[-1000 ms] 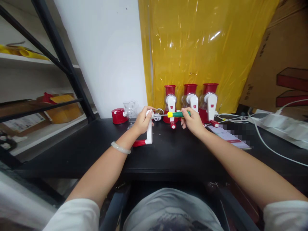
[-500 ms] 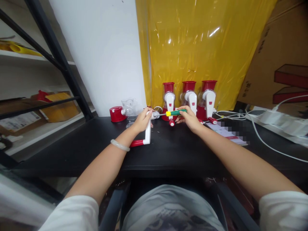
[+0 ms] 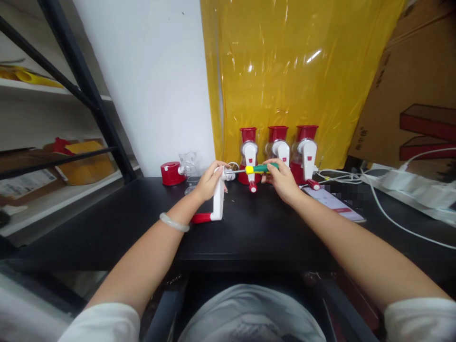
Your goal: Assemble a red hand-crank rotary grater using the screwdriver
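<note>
My left hand [image 3: 211,181] is closed around the upper end of a white crank handle [image 3: 218,202], which hangs down and ends in a red grip [image 3: 202,218] pointing left. In my right hand [image 3: 281,180] is a screwdriver [image 3: 261,168] with a green and yellow handle. Its metal shaft lies level and points left, with the tip at the crank's upper end by my left fingers. Whether a screw sits there is too small to tell. Just behind the shaft, part of a round metal and white piece [image 3: 231,174] shows.
Three red and white rotary graters [image 3: 280,149] stand along the back. To the left are a red base [image 3: 172,174] and clear plastic parts [image 3: 190,164]. A phone [image 3: 335,204] lies on the black table [image 3: 256,232] at right, near white cables and a power strip [image 3: 427,190].
The view has tilted slightly, so most things sit a little lower. The screwdriver's tip stays at the crank's upper end, and both hands keep their holds.
</note>
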A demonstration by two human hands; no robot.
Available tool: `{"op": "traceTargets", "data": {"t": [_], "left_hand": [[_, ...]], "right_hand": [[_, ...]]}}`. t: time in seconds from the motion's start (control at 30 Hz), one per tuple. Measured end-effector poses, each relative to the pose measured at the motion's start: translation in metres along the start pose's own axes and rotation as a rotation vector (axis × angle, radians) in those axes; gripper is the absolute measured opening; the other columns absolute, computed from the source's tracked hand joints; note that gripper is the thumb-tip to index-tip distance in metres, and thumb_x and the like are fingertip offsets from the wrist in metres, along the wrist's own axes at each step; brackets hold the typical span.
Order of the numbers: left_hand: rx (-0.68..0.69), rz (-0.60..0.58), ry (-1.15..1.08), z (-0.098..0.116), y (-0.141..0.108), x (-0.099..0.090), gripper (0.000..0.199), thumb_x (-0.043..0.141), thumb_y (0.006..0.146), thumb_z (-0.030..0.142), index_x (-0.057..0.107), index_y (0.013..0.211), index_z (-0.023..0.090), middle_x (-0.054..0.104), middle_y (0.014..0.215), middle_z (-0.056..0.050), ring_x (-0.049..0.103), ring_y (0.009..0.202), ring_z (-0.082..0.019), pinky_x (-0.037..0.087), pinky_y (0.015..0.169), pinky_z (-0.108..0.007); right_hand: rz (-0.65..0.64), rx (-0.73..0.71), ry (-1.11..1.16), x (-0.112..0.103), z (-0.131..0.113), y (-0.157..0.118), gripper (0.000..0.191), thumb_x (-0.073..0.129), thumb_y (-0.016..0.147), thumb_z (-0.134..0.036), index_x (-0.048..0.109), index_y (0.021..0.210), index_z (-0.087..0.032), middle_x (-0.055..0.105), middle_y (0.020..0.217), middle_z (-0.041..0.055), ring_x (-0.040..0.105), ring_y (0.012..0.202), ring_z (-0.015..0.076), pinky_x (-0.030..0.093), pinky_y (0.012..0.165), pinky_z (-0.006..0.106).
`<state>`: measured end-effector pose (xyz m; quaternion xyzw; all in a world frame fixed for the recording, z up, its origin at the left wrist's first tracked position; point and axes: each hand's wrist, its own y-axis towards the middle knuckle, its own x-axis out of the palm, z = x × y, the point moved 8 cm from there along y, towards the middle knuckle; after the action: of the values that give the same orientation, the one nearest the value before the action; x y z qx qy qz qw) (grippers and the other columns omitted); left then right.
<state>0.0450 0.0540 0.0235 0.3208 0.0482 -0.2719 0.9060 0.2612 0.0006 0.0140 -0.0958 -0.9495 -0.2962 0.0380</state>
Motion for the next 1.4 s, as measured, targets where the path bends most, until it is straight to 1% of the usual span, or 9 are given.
{"op": "traceTargets", "data": {"t": [0.1, 0.17, 0.33, 0.5, 0.63, 0.73, 0.9, 1.17, 1.4], "left_hand": [[0.116, 0.025, -0.033, 0.017, -0.003, -0.001, 0.04, 0.05, 0.095, 0.056, 0.054, 0.114, 0.02, 0.06, 0.073, 0.001, 0.064, 0.048, -0.015, 0.052, 0.04, -0.026], [0.186, 0.036, -0.069, 0.026, -0.005, -0.001, 0.039, 0.05, 0.095, 0.053, 0.054, 0.115, 0.02, 0.06, 0.074, 0.0, 0.064, 0.049, -0.014, 0.052, 0.042, -0.025], [0.307, 0.036, -0.13, 0.041, -0.01, 0.001, 0.036, 0.048, 0.097, 0.049, 0.054, 0.117, 0.02, 0.061, 0.076, -0.001, 0.064, 0.051, -0.014, 0.054, 0.044, -0.027], [0.442, 0.04, -0.039, 0.054, -0.017, 0.001, 0.034, 0.044, 0.1, 0.045, 0.054, 0.121, 0.021, 0.061, 0.081, -0.002, 0.065, 0.053, -0.014, 0.051, 0.043, -0.025], [0.549, 0.06, 0.11, 0.062, -0.023, 0.001, 0.035, 0.041, 0.101, 0.042, 0.053, 0.125, 0.019, 0.062, 0.085, -0.004, 0.065, 0.057, -0.014, 0.052, 0.049, -0.027], [0.629, 0.086, 0.191, 0.069, -0.028, 0.001, 0.036, 0.039, 0.102, 0.041, 0.052, 0.127, 0.018, 0.062, 0.086, -0.004, 0.065, 0.061, -0.014, 0.053, 0.055, -0.029], [0.752, 0.13, 0.265, 0.077, -0.035, 0.001, 0.037, 0.038, 0.102, 0.04, 0.051, 0.129, 0.018, 0.058, 0.102, -0.008, 0.064, 0.068, -0.013, 0.054, 0.057, -0.028], [1.024, 0.318, 0.454, 0.098, -0.05, 0.0, 0.036, 0.044, 0.098, 0.039, 0.054, 0.127, 0.021, 0.063, 0.103, -0.009, 0.061, 0.095, -0.022, 0.054, 0.078, -0.043], [1.057, 0.323, 0.464, 0.102, -0.051, 0.002, 0.036, 0.044, 0.097, 0.037, 0.055, 0.126, 0.018, 0.065, 0.103, -0.009, 0.06, 0.094, -0.022, 0.053, 0.079, -0.042]], "right_hand": [[0.01, -0.153, -0.103, 0.001, -0.026, -0.007, 0.029, 0.062, 0.084, -0.049, 0.053, 0.095, -0.024, 0.056, 0.06, -0.006, 0.058, 0.052, 0.013, 0.051, 0.057, 0.03], [0.022, -0.234, -0.162, 0.002, -0.041, -0.013, 0.026, 0.062, 0.085, -0.047, 0.055, 0.096, -0.024, 0.058, 0.066, -0.0044, 0.059, 0.054, 0.0135, 0.051, 0.057, 0.031], [0.046, -0.324, -0.197, 0.004, -0.062, -0.025, 0.021, 0.059, 0.089, -0.043, 0.054, 0.099, -0.025, 0.06, 0.08, -0.0014, 0.059, 0.058, 0.013, 0.051, 0.057, 0.031], [0.089, -0.432, -0.266, 0.006, -0.077, -0.032, 0.016, 0.058, 0.089, -0.037, 0.055, 0.098, -0.024, 0.06, 0.084, -0.0001, 0.057, 0.056, 0.0127, 0.05, 0.054, 0.03], [0.095, -0.483, -0.308, 0.007, -0.083, -0.035, 0.013, 0.057, 0.089, -0.033, 0.055, 0.098, -0.024, 0.061, 0.085, 0.0007, 0.055, 0.055, 0.0128, 0.048, 0.052, 0.03], [0.112, -0.544, -0.377, 0.007, -0.092, -0.039, 0.011, 0.058, 0.088, -0.029, 0.057, 0.097, -0.023, 0.062, 0.085, 0.0015, 0.057, 0.061, 0.0145, 0.049, 0.055, 0.031], [0.153, -0.697, -0.459, 0.008, -0.111, -0.051, 0.014, 0.061, 0.082, -0.023, 0.058, 0.096, -0.023, 0.064, 0.086, 0.0018, 0.061, 0.07, 0.0169, 0.051, 0.063, 0.033], [0.134, -0.717, -0.411, 0.006, -0.114, -0.06, 0.02, 0.062, 0.082, -0.02, 0.059, 0.1, -0.028, 0.064, 0.088, 0.0035, 0.061, 0.064, 0.0179, 0.051, 0.054, 0.035], [0.125, -0.727, -0.395, 0.006, -0.114, -0.06, 0.019, 0.061, 0.083, -0.021, 0.06, 0.101, -0.028, 0.064, 0.09, 0.0044, 0.063, 0.069, 0.0199, 0.053, 0.057, 0.038]]}}
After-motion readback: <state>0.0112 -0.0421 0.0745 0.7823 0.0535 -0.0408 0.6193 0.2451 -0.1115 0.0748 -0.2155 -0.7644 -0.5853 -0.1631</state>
